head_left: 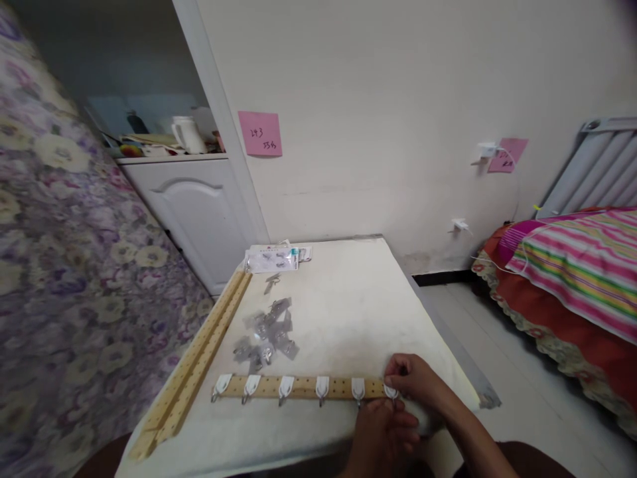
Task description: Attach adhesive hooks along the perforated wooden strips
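A short perforated wooden strip (303,387) lies across the near part of the white table (348,305), carrying several white adhesive hooks (287,388). My right hand (415,380) pinches the hook at the strip's right end (391,392). My left hand (383,431) sits just below that end, fingers curled against it from the near side. A pile of clear loose hooks (266,335) lies behind the strip.
Long wooden perforated strips (199,362) run along the table's left edge. A hook package (275,259) lies at the far end. A floral cloth hangs at left, a white cabinet (199,206) stands behind, and a striped bed (572,279) is at right.
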Demonstrator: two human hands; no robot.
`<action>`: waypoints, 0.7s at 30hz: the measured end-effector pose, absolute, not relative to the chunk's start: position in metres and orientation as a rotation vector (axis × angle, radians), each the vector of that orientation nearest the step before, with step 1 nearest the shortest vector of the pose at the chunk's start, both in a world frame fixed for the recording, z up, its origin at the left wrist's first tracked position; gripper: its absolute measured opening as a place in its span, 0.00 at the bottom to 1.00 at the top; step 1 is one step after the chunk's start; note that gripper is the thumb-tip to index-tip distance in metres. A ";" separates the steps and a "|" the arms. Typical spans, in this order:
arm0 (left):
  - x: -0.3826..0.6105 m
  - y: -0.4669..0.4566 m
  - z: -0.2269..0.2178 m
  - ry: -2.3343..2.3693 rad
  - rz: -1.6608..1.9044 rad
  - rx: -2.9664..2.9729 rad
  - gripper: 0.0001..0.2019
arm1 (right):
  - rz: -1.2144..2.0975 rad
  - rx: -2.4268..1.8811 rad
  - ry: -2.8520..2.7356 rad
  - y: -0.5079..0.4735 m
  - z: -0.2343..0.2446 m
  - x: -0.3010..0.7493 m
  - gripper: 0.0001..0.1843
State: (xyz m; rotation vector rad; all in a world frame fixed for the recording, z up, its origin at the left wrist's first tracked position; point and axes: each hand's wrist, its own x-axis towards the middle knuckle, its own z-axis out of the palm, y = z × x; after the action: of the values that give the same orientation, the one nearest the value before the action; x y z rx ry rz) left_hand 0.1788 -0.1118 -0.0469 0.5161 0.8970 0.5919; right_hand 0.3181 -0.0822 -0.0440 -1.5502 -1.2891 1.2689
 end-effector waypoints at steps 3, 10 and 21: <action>0.179 -0.113 -0.049 0.889 0.601 0.527 0.15 | 1.345 -1.547 -1.249 -0.081 -0.046 0.318 0.03; 0.179 -0.114 -0.046 0.894 0.586 0.545 0.10 | 1.300 -1.527 -1.291 -0.083 -0.047 0.317 0.02; 0.173 -0.114 -0.047 0.853 0.574 0.607 0.16 | 1.269 -1.539 -1.336 -0.086 -0.041 0.315 0.03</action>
State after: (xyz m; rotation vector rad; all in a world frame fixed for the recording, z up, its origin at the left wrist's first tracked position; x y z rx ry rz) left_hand 0.1734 -0.1145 -0.0473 0.6071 0.8527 0.5741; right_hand 0.3153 -0.0860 -0.0409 -1.5392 -1.3358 1.2689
